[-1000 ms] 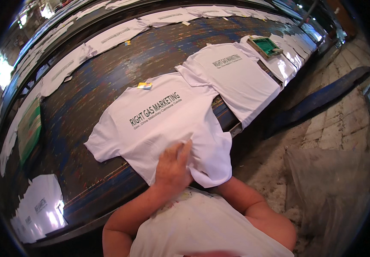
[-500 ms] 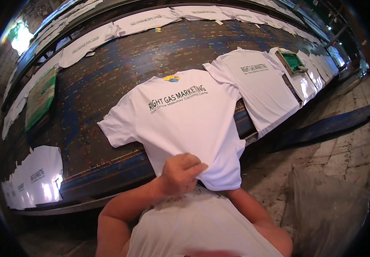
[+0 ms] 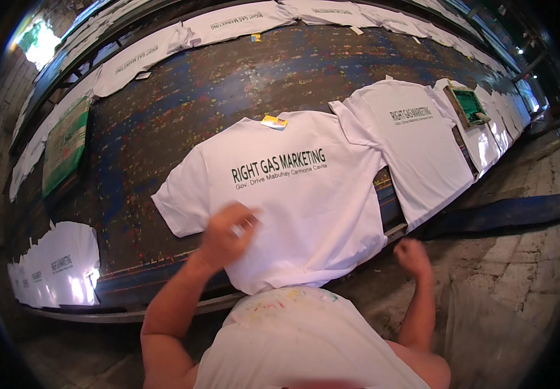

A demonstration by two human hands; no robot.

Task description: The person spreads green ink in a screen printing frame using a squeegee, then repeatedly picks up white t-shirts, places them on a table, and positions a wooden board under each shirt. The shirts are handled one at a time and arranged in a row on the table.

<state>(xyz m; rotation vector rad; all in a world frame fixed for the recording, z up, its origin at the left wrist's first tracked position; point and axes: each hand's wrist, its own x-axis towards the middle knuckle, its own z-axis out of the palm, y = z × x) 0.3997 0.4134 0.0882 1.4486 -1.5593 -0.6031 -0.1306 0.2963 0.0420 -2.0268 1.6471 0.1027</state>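
Observation:
A white T-shirt (image 3: 293, 201) with green and dark lettering across its chest lies spread on the long dark table (image 3: 183, 97). Its lower part reaches past the front edge, close to my body. Over the shirt's left side hovers my left hand (image 3: 228, 235), slightly blurred; its fingers are loosely curled, with a gap between thumb and fingers where white cloth shows through. Beyond the shirt's right side, off the table edge, my right hand (image 3: 413, 257) is closed in a fist with nothing visible in it. At the collar sits a yellow and blue label (image 3: 273, 122).
Another printed white shirt (image 3: 413, 136) lies alongside to the right. Past it, a green-meshed wooden screen frame (image 3: 466, 106) rests on shirts. A second green screen (image 3: 66, 148) lies at the left. More shirts line the far edge (image 3: 234, 24) and the near left (image 3: 56, 266).
My left hand has let go of the hem and moved up and left. My right arm has come out from under the shirt to its right. The shirt now lies flatter.

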